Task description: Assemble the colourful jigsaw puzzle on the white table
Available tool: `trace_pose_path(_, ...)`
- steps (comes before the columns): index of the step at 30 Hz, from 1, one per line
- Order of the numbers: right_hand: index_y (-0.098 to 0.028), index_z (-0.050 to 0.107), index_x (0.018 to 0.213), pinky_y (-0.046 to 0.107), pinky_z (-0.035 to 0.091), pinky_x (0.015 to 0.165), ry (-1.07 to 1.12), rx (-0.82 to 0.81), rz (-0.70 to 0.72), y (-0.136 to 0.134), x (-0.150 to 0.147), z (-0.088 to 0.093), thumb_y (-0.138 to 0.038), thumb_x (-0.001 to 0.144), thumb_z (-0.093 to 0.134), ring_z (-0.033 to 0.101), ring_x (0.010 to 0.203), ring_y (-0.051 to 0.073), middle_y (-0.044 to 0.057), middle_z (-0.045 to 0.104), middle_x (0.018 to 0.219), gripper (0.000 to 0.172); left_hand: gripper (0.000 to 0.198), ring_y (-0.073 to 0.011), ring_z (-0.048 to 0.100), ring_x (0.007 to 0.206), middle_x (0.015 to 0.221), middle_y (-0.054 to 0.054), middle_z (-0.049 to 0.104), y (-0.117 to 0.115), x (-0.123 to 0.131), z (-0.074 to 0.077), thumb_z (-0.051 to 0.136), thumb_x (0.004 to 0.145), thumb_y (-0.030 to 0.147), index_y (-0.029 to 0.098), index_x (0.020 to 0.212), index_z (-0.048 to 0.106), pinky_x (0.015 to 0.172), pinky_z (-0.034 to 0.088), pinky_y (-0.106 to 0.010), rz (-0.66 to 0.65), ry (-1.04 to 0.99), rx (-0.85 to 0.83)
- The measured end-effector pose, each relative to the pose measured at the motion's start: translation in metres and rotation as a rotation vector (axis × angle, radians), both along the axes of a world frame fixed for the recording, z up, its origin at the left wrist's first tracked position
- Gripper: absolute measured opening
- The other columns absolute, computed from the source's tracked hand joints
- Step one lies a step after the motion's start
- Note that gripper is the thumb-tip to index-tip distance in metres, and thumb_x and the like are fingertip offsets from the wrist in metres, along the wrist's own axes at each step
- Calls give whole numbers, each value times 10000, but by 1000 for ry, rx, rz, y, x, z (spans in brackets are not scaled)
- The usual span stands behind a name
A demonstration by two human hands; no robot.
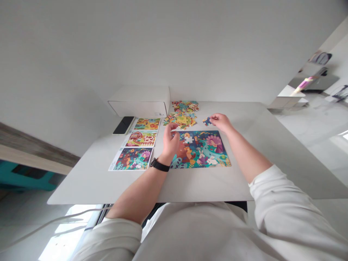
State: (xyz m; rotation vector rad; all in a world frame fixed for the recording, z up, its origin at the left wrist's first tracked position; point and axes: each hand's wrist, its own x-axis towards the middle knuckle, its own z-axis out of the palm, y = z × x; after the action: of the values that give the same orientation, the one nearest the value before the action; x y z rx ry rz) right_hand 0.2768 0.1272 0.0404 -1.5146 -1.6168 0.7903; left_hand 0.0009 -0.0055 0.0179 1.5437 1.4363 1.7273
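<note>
On the white table (206, 186) lies a colourful puzzle (202, 150) with rabbits and a purple peacock; a pale gap shows near its upper left. My left hand (171, 139) is over the puzzle's left edge, fingers curled; what they hold, if anything, is hidden. Beyond the puzzle's top edge, my right hand (219, 121) has its fingertips on a dark blue puzzle piece (207, 121). A pile of yellow and green pieces (183, 120) sits just behind the puzzle, with a second pile (185, 106) farther back.
Three picture cards lie in a column left of the puzzle: lion (147, 124), farm (140, 139) and forest (133, 158). A black phone (123, 125) is beside them. A white box (138, 103) stands against the wall at the back left.
</note>
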Motion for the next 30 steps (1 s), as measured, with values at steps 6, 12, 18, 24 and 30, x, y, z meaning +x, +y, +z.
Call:
trace_pose_path(6, -228, 718, 994, 350, 636, 835, 483, 15, 193, -62, -23, 17, -514, 726, 917, 723, 828, 178, 20, 761, 939, 439, 228, -208, 669, 1090, 1139, -70, 699, 4, -7, 0, 545, 874, 148, 221, 1079, 611, 981, 568, -356, 4, -71, -7)
trace_pose_path(12, -246, 690, 997, 320, 608, 712, 522, -153, 132, -108, -36, -8, -590, 639, 895, 750, 814, 208, 9, 745, 897, 537, 114, -184, 674, 992, 1084, -58, 702, 3, -3, -3, 575, 954, 286, 234, 1050, 607, 865, 574, -307, -130, -114, -72)
trace_pose_path(18, -272, 647, 991, 310, 573, 584, 461, -204, 73, -106, -32, -19, -644, 662, 831, 790, 861, 262, 47, 788, 983, 530, 216, -174, 667, 915, 1041, -53, 701, 5, -4, -4, 611, 979, 429, 239, 1084, 615, 800, 556, -292, -201, -128, -105)
trace_pose_path(24, -260, 667, 956, 309, 593, 633, 466, -200, 92, -110, -37, -19, -559, 658, 869, 783, 833, 244, 31, 774, 897, 467, 305, -159, 669, 891, 1024, -46, 703, 7, -6, -7, 705, 939, 474, 218, 1096, 653, 806, 541, -281, -255, -115, -116)
trace_pose_path(30, -251, 677, 915, 381, 667, 789, 476, -193, 168, -114, -43, -19, -503, 713, 878, 793, 856, 241, 32, 784, 880, 380, 409, -177, 705, 881, 960, -55, 731, 2, 1, -4, 817, 856, 497, 202, 1087, 654, 779, 576, -291, -406, -125, -230)
